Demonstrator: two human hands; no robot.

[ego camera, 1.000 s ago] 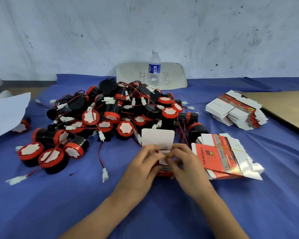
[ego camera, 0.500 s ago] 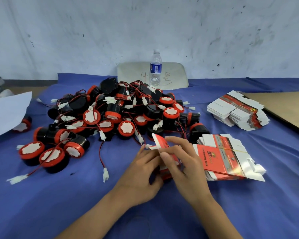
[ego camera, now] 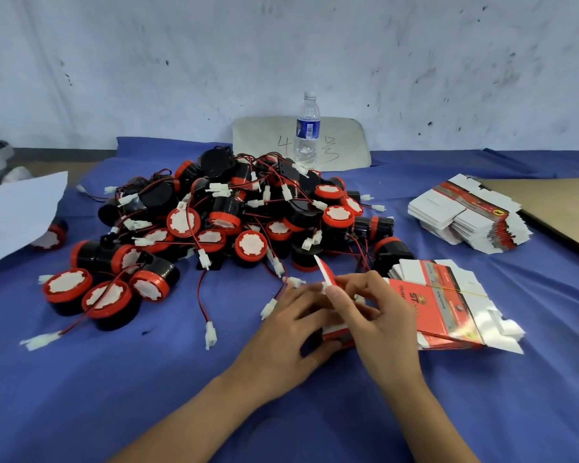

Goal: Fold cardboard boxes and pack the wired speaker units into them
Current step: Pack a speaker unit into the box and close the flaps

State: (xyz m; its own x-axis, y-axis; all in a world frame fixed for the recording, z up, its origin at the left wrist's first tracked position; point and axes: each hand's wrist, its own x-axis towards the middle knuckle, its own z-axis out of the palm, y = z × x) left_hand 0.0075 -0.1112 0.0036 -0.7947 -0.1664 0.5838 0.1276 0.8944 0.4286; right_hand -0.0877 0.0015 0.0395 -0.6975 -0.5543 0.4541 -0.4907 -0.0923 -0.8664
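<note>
1. Both forearms enter from the lower edge of the head view and converge at the centre of the counter (ego camera: 81,379), which is covered in blue cloth.
2. The left hand (ego camera: 291,329) lies knuckles up. Its fingers curl over the near side of a small red and white cardboard box (ego camera: 336,335) and its thumb is tucked beneath; it grips the box.
3. The right hand (ego camera: 381,325) is set just beside the left, wrist low. Its thumb and forefinger are pressed together on the box's upright flap (ego camera: 325,274), and the other fingers are loosely bent behind.
4. The box sits on the cloth between the two hands, largely hidden by them. Only a red lower edge and the raised flap show.
5. The pile of wired speaker units (ego camera: 231,222), black with red rims and white connectors, lies just beyond the hands, and a few units are scattered to the left.
6. A banded bundle of flat boxes (ego camera: 448,302) lies just beside the right hand. A second stack of flat boxes (ego camera: 465,218) lies further back on the right.
7. A water bottle (ego camera: 308,132) stands upright at the far edge, in front of a beige board (ego camera: 348,142).
8. A white sheet (ego camera: 14,215) lies at the left edge and a brown cardboard sheet (ego camera: 565,208) at the right.
</note>
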